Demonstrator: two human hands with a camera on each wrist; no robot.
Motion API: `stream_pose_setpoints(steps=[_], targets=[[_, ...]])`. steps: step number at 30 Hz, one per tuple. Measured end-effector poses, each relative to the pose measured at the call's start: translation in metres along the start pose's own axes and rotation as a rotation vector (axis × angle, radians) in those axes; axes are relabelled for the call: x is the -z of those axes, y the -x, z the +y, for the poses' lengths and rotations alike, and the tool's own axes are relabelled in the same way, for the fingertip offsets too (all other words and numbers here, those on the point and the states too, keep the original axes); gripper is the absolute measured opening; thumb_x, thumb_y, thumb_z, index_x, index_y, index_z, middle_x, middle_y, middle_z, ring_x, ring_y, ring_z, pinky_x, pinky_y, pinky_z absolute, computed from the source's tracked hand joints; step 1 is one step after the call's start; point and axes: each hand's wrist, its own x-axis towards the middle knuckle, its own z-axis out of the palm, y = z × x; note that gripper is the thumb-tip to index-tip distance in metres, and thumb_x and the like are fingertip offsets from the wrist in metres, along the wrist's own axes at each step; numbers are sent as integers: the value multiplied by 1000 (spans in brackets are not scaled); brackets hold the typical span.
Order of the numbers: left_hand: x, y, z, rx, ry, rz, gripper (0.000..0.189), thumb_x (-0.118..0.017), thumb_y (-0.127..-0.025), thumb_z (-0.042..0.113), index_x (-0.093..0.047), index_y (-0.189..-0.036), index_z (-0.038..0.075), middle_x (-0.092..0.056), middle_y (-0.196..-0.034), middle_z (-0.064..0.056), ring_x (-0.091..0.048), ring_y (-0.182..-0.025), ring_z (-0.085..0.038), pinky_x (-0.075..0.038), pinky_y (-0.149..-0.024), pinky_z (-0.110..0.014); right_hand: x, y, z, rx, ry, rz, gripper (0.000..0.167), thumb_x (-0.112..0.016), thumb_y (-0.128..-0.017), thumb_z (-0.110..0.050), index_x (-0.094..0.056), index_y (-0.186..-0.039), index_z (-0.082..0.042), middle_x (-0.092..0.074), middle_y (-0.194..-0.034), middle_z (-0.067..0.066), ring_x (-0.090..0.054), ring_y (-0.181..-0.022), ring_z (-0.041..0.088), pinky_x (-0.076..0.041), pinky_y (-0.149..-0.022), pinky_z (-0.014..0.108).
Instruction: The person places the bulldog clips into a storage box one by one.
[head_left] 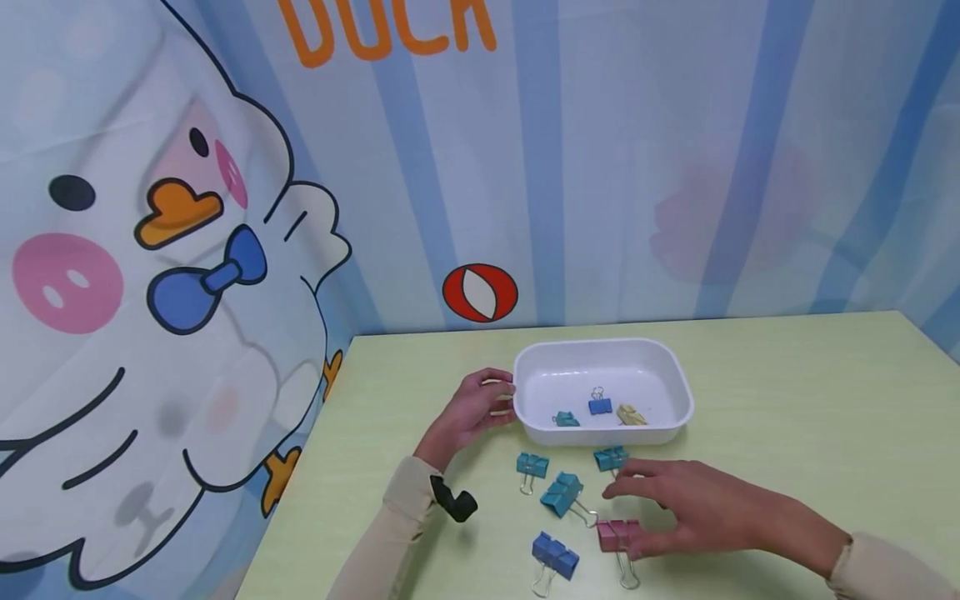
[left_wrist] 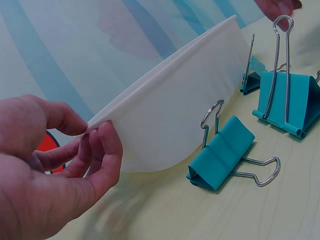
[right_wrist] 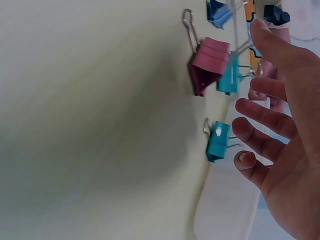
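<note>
My left hand [head_left: 471, 410] pinches the left rim of a white plastic tray [head_left: 600, 436] between thumb and fingers, as the left wrist view shows. My right hand [head_left: 701, 504] hovers over a pink binder clip [head_left: 615, 535], fingers spread and nothing between them. In the right wrist view, the thumb [right_wrist: 277, 45] and fingers stand apart from that clip. A teal binder clip [head_left: 610, 457] lies close to the right fingertips, partly covered in the head view. Inside the tray are a blue clip [head_left: 600, 406], a yellow clip [head_left: 631, 414] and a small teal clip [head_left: 567, 419].
In front of the tray lie a small teal clip [head_left: 532, 465], a larger teal clip [head_left: 564, 495] and a blue clip [head_left: 555, 556]. They rest on a pale yellow table [head_left: 810, 400]. A printed cloth backdrop [head_left: 600, 167] hangs behind it.
</note>
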Motion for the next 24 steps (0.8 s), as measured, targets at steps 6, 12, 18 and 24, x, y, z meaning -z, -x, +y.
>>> stream_pose_setpoints(steps=[6, 12, 18, 24], targets=[[-1, 2, 2, 4, -5, 0, 33, -64, -102, 11, -55, -133, 0, -63, -123, -19, -68, -94, -26, -61, -87, -37, -16, 2, 8, -3, -6, -18, 54, -73, -87, -65, -68, -130, -33, -62, -126, -14, -60, -105, 8, -59, -88, 36], [-1, 2, 2, 7, -9, 2, 34, -64, -102, 11, -55, -133, 0, -62, -124, -19, -67, -96, -27, -61, -88, -37, -30, 1, 14, 78, -8, 25, 38, -71, -95, -52, -73, -126, -29, -62, -112, -19, -57, -94, 1, -58, -83, 28], [-1, 2, 2, 10, -12, 5, 34, -64, -102, 11, -55, -133, 0, -62, -124, -18, -68, -96, -27, -60, -90, -40, -34, -1, 15, 101, -17, 45, 33, -71, -97, -47, -75, -123, -27, -61, -107, -20, -55, -89, 0, -56, -79, 24], [-1, 1, 2, 2, -12, 5, 33, -65, -101, 11, -56, -131, 1, -63, -121, -17, -68, -93, -26, -61, -87, -38, -32, -2, 14, 123, 3, 70, 28, -74, -96, -43, -76, -119, -28, -63, -107, -21, -57, -90, 0, -58, -81, 25]])
